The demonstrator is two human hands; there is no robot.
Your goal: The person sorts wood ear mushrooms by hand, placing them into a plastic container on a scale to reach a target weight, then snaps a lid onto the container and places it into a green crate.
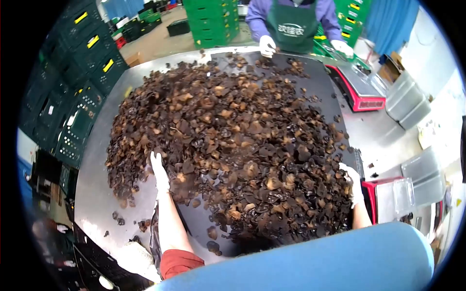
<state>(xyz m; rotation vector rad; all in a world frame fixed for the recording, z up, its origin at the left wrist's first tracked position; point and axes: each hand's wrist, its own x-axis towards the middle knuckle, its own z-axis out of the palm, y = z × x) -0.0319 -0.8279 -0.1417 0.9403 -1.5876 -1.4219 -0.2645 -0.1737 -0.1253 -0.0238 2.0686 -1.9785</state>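
A broad heap of brown-black wood ear mushrooms (pixel 233 131) covers much of the metal table and a dark sheet (pixel 194 220) on it. My left hand (pixel 159 173), in a white glove, reaches into the left side of the heap with its fingers stretched out and pressed flat against the mushrooms. At the right edge of the heap, my gloved right hand (pixel 354 184) rests its extended fingers against the pieces; some fingertips are hidden among them. Neither hand shows a piece gripped in it.
Across the table stands a person in a green apron (pixel 292 29) with white-gloved hands. Red-framed scales (pixel 361 87) and clear plastic tubs (pixel 407 99) sit at right. Dark crates (pixel 80 48) are stacked at left, green crates (pixel 211 22) behind. A blue surface (pixel 310 257) crosses the foreground.
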